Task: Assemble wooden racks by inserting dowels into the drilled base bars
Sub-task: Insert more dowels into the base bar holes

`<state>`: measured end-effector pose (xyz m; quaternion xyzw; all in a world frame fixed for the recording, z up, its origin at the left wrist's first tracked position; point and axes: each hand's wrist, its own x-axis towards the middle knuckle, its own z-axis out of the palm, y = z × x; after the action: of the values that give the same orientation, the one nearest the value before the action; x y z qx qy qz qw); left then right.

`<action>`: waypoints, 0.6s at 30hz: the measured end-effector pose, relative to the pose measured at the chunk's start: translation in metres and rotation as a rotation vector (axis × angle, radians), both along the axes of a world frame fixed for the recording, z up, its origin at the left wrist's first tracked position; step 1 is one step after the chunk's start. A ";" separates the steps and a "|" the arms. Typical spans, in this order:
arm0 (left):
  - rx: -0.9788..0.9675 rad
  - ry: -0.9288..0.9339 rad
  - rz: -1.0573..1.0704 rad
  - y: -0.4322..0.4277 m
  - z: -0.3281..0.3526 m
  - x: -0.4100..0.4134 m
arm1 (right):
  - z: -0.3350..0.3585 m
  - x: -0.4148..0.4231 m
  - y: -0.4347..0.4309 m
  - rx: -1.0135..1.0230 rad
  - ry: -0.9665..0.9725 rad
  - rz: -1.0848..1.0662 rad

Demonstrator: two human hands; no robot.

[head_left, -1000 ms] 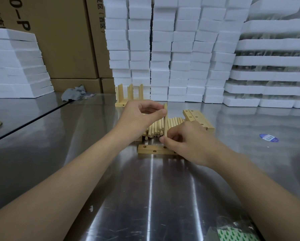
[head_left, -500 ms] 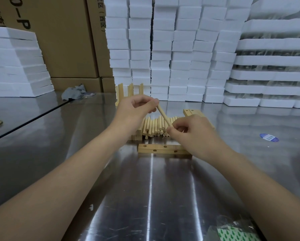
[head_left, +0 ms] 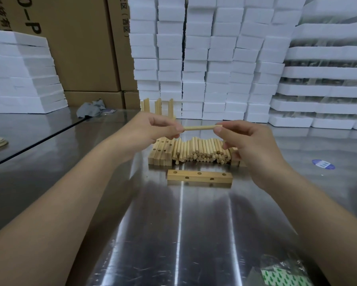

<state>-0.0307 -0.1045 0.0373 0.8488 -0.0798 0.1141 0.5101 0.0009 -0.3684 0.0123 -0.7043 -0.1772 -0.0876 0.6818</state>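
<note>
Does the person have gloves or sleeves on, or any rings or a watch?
No gloves: the left hand and right hand are bare, with no rings showing. Both forearms are bare as far as the picture reaches, so no sleeve is in view, and neither wrist has a watch or band.

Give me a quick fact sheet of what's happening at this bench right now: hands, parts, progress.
dowel: held level in the air
left hand: pinches its left end
right hand: pinches its right end
base bar: flat on the metal table; five holes show, all empty
dowel pile: loose, just behind the base bar
spare bars: stacked at the pile's left end
finished rack: stands farther back, dowels upright
progress: nothing inserted in this bar yet
</note>
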 end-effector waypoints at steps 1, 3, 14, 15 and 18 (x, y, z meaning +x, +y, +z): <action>0.004 -0.003 0.006 0.003 0.002 -0.002 | -0.001 0.000 0.000 -0.062 -0.032 0.012; -0.040 -0.017 0.021 0.009 0.005 -0.004 | -0.004 -0.001 0.005 -0.220 -0.104 0.049; 0.077 -0.065 -0.008 0.012 0.003 -0.005 | -0.033 -0.010 0.033 -0.696 -0.290 0.188; 0.090 -0.065 -0.008 0.013 0.003 -0.005 | -0.033 -0.009 0.033 -0.709 -0.294 0.186; 0.137 -0.062 0.010 0.016 0.006 -0.007 | -0.034 -0.006 0.033 -0.729 -0.296 0.188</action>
<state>-0.0373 -0.0885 0.0433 0.8781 -0.0991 0.1372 0.4476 -0.0050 -0.3356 -0.0215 -0.8606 -0.3565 -0.0566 0.3593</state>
